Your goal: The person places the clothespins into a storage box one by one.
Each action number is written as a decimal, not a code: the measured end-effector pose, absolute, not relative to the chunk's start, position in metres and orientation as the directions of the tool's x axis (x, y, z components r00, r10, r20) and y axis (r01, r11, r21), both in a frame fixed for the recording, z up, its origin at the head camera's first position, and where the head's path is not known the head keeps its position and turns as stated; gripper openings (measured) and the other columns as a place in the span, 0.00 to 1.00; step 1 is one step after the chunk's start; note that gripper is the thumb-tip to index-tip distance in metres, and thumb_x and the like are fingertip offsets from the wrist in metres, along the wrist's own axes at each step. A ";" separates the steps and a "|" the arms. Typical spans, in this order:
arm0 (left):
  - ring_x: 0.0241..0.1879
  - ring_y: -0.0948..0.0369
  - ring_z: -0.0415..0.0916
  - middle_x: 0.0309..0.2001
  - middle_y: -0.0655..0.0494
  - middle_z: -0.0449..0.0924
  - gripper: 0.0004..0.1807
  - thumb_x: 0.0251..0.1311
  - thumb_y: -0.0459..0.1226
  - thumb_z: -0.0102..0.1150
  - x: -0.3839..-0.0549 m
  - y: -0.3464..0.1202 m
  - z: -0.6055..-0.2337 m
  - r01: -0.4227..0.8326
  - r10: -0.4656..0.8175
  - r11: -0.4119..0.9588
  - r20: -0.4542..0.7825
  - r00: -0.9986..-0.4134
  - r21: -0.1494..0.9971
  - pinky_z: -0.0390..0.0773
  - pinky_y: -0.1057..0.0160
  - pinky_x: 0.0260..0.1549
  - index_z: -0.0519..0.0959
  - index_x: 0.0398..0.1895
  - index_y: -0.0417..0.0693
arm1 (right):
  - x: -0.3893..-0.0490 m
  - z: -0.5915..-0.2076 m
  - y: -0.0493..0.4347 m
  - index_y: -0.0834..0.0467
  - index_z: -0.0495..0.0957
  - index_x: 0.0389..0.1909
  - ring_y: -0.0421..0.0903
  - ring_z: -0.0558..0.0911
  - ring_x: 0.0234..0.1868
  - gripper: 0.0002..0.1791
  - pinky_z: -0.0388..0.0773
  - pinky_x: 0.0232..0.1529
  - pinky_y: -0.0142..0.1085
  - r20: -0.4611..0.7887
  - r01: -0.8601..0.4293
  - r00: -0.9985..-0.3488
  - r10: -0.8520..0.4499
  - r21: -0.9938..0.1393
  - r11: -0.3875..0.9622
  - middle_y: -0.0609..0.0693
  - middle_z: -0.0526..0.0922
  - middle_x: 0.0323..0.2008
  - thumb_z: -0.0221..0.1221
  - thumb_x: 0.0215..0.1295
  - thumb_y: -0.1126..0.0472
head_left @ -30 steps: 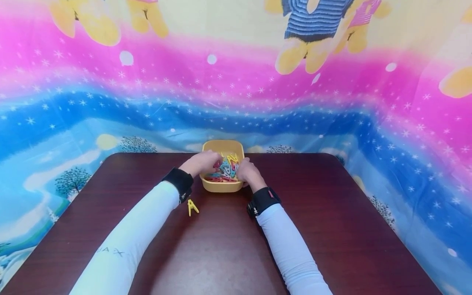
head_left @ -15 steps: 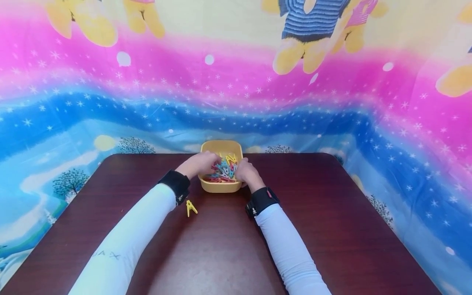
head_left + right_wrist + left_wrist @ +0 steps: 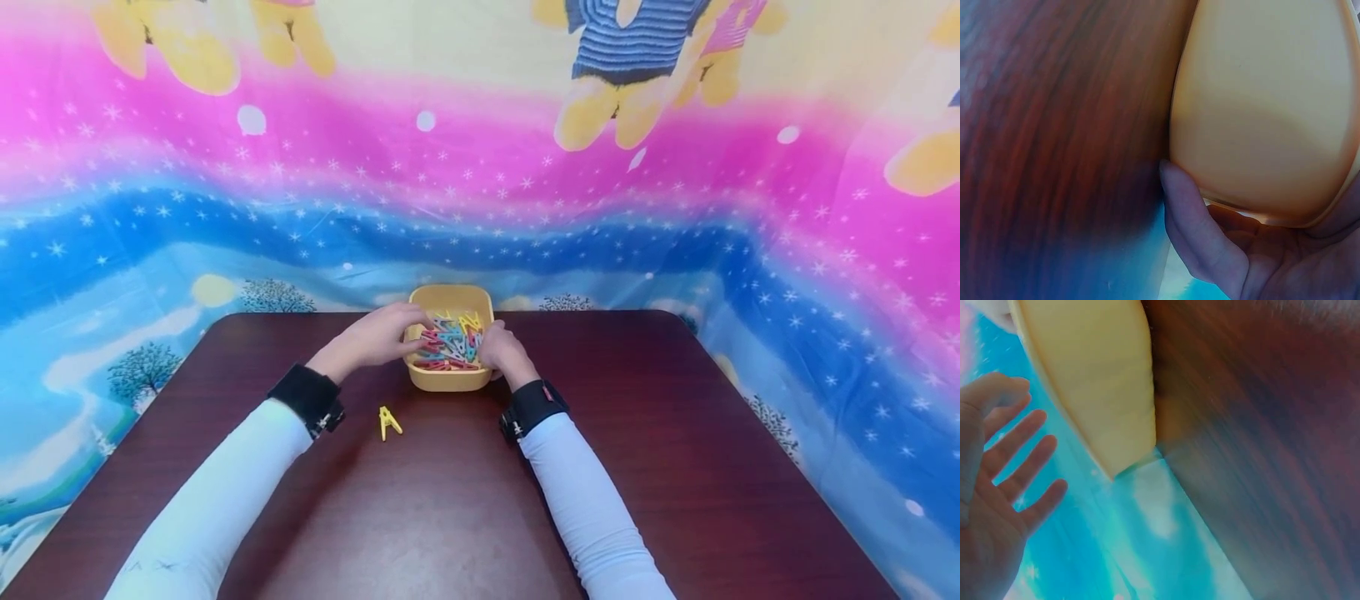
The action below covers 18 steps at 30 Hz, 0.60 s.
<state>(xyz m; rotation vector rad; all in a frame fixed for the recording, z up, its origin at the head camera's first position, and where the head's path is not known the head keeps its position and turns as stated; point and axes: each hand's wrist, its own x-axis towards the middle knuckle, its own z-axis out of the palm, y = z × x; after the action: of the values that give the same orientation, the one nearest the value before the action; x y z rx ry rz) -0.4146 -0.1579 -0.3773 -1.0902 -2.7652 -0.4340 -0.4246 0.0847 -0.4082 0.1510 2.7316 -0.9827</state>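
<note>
A yellow plastic basket (image 3: 450, 381) stands at the far side of the table, holding many small clothespins (image 3: 453, 340) in red, blue, white and yellow. At its left rim is my left hand (image 3: 378, 335), also in the left wrist view, where its fingers spread apart and nothing lies between them. My right hand (image 3: 506, 350) grips the basket's right side; in the right wrist view its fingers (image 3: 1204, 231) curl along the outer wall. One yellow clothespin (image 3: 389, 423) lies on the table, nearer to me than the basket and below the left hand.
The dark reddish-brown table (image 3: 637, 467) has rounded far corners. A printed cloth (image 3: 480, 208) in pink and blue hangs closely behind the table and along both sides.
My left hand has drawn back leftward out of the basket to its left rim, and the clothespins it covered now show. The right hand stays on the basket.
</note>
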 end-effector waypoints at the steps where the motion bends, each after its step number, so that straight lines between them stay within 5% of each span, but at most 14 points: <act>1: 0.66 0.48 0.81 0.60 0.48 0.86 0.16 0.72 0.38 0.67 -0.410 -0.161 -0.377 0.689 0.643 0.690 0.251 -0.724 0.221 0.80 0.43 0.71 0.86 0.60 0.47 | -0.425 -0.409 0.085 0.66 0.44 0.86 0.57 0.87 0.38 0.40 0.92 0.32 0.42 -0.250 0.174 -0.968 0.019 -0.614 0.770 0.68 0.78 0.57 0.53 0.82 0.65; 10: 0.64 0.51 0.80 0.59 0.51 0.87 0.16 0.68 0.36 0.70 -0.354 -0.180 -0.380 0.768 0.673 0.612 0.385 -0.631 0.189 0.82 0.46 0.69 0.87 0.58 0.49 | -0.429 -0.410 0.081 0.66 0.45 0.85 0.57 0.87 0.38 0.40 0.92 0.30 0.41 -0.271 0.185 -0.962 0.020 -0.601 0.778 0.68 0.77 0.58 0.54 0.81 0.67; 18: 0.60 0.55 0.80 0.59 0.57 0.88 0.19 0.66 0.38 0.74 -0.320 -0.185 -0.383 0.741 0.721 0.633 0.179 -0.670 0.225 0.86 0.48 0.64 0.86 0.60 0.53 | -0.428 -0.410 0.083 0.66 0.44 0.85 0.56 0.87 0.38 0.41 0.92 0.30 0.42 -0.266 0.191 -0.964 0.026 -0.614 0.766 0.67 0.77 0.56 0.54 0.81 0.67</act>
<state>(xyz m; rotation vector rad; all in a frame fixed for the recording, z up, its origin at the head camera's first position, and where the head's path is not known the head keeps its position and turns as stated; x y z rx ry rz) -0.3199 -0.1852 -0.3832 -1.2437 -2.7734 -0.4325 -0.4280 0.0833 -0.4100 0.1699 2.7201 -0.9837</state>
